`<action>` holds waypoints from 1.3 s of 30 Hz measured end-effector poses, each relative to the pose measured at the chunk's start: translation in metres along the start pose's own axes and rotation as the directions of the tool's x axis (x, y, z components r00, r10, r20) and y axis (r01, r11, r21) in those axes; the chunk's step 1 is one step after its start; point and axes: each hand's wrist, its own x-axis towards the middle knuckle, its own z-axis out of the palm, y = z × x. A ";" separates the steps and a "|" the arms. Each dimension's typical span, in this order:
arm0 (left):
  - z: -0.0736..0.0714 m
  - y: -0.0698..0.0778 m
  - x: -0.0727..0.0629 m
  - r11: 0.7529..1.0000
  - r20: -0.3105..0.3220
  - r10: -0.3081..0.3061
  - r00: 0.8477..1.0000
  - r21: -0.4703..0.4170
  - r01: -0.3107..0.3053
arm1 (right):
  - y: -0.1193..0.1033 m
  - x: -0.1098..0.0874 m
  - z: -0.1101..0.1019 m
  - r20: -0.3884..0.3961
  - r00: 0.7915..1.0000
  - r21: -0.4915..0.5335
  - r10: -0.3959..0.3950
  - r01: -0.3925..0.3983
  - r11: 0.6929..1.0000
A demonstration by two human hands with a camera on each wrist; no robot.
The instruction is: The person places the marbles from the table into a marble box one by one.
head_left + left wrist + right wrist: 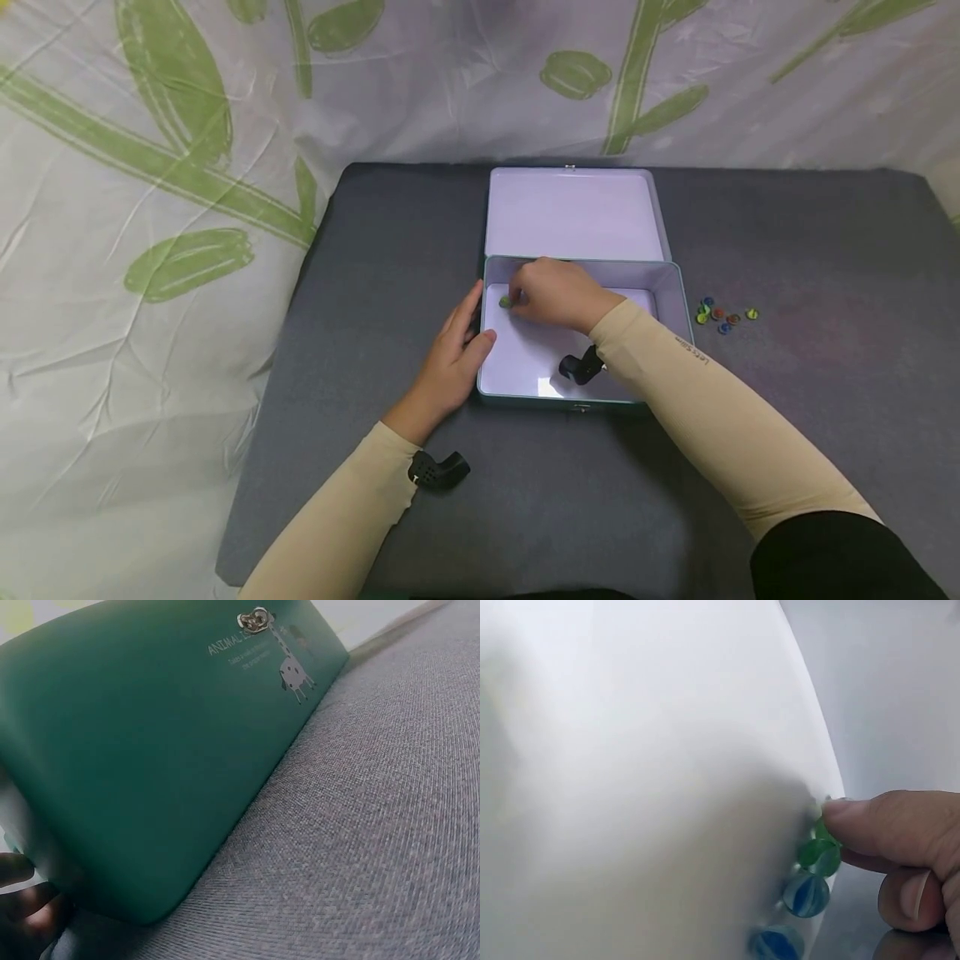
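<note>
A tin box (150,750), green outside and white inside, lies with its lid (570,212) swung back. My left hand (450,358) rests along its left side, fingers fairly straight and thumb at the rim. Inside, my right hand (558,292) reaches to the far left corner. In the right wrist view its thumb and a mostly hidden finger pinch a light green glass marble (826,827) low by the wall. Lined up beside it along the box's inner edge are a darker green marble (819,858), a blue-streaked marble (806,894) and another blue marble (777,943).
Several loose marbles (717,314), green, blue and reddish, lie on the grey tabletop (810,400) right of the box. A metal clasp (256,620) sits on the box front. Behind the table hangs a white leaf-patterned sheet (465,100).
</note>
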 end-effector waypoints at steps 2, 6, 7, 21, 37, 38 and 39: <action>0.000 0.001 0.000 1.000 0.002 -0.003 1.000 -0.004 0.003 | 0.000 0.000 -0.001 -0.005 1.000 0.002 -0.002 0.002 1.000; 0.000 0.001 -0.001 1.000 0.000 -0.007 1.000 0.002 0.007 | -0.002 -0.001 -0.004 -0.018 1.000 0.033 -0.001 0.002 0.999; 0.000 0.001 -0.001 1.000 -0.001 -0.006 1.000 0.004 0.006 | -0.002 -0.002 -0.006 -0.022 1.000 0.042 -0.004 0.005 0.999; -0.001 0.001 0.001 0.999 -0.007 0.013 1.000 0.034 -0.013 | -0.001 -0.012 -0.025 -0.116 0.993 0.191 -0.003 0.025 0.981; 0.001 -0.004 -0.003 1.000 0.004 0.012 1.000 0.021 -0.012 | 0.005 -0.035 -0.045 -0.227 0.972 0.192 0.065 -0.020 0.981; 0.001 -0.003 -0.002 1.000 0.005 0.011 1.000 0.023 -0.011 | 0.005 -0.037 -0.047 -0.234 0.970 0.195 0.072 -0.025 0.980; 0.001 -0.004 -0.001 1.000 0.007 0.013 1.000 0.021 -0.013 | 0.006 -0.040 -0.049 -0.239 0.968 0.200 0.081 -0.033 0.979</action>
